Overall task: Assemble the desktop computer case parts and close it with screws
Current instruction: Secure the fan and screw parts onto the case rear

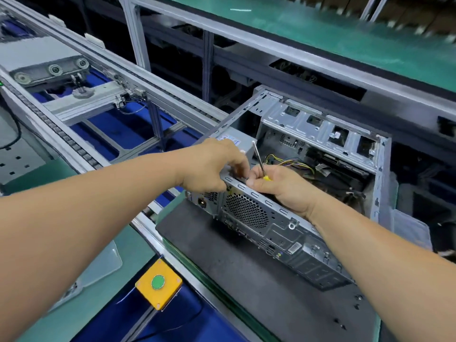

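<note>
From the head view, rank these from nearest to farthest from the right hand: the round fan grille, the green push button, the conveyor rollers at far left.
From the right hand:
1. Fan grille, just below it on the case's rear panel.
2. Green push button, lower left in its yellow box.
3. Conveyor rollers, far upper left.

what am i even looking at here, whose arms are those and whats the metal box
This is one picture from a camera worn on a person's head, looking down at their own bare arms. The metal box is an open desktop computer case lying on a dark mat beside a conveyor line; you can see coloured wires inside. The right hand grips a screwdriver with a yellow handle, shaft pointing up. The left hand has its fingers curled at the case's rear top edge; what it pinches, if anything, is hidden. The yellow box with a green button belongs to the workstation.
</note>
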